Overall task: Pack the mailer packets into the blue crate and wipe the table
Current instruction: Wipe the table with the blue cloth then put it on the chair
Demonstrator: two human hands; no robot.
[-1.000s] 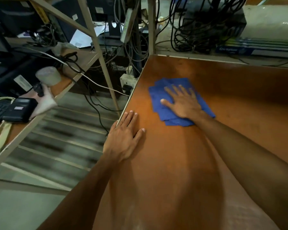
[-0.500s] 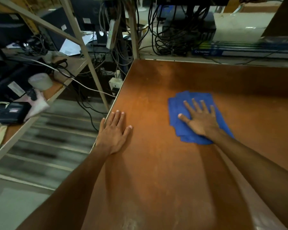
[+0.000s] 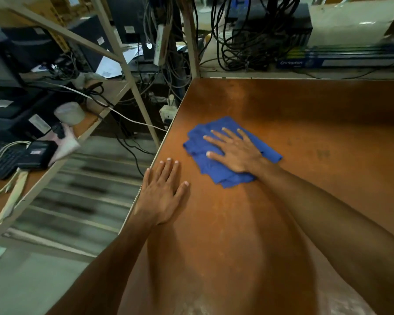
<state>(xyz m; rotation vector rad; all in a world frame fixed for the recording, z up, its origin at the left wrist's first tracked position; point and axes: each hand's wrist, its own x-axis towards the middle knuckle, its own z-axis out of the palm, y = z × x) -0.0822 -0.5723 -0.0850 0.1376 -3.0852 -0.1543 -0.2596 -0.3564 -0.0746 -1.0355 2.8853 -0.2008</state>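
Table (image 3: 305,123), brown and worn, fills the right and lower part of the head view, its left edge running diagonally down toward the near left. Metal rack (image 3: 132,87) stands to the left across a gap of blurred floor, with a wooden shelf (image 3: 87,123) at roughly the table's height. Cable tangle (image 3: 243,42) hangs behind the far edge of the table, beside a long blue box (image 3: 341,61) lying flat along that edge. Blue cloth (image 3: 216,176), crumpled and partly folded, lies on the table surface near the left edge, about midway along its depth. Right hand (image 3: 237,151) lies palm down on top of the cloth, fingers straight and spread, pressing it to the surface; nothing is gripped. Left hand (image 3: 162,189) rests flat on bare tabletop at the left edge, just nearer than the cloth and apart from it, fingers extended and close together, thumb out to the side, holding nothing. Keyboard (image 3: 2,162) sits at the left end of the shelf, with a black device (image 3: 37,154) touching its right side. Pale tape roll (image 3: 69,113) stands farther back on the same shelf. White socket box (image 3: 167,111) sits just off the table's left edge, below the surface.
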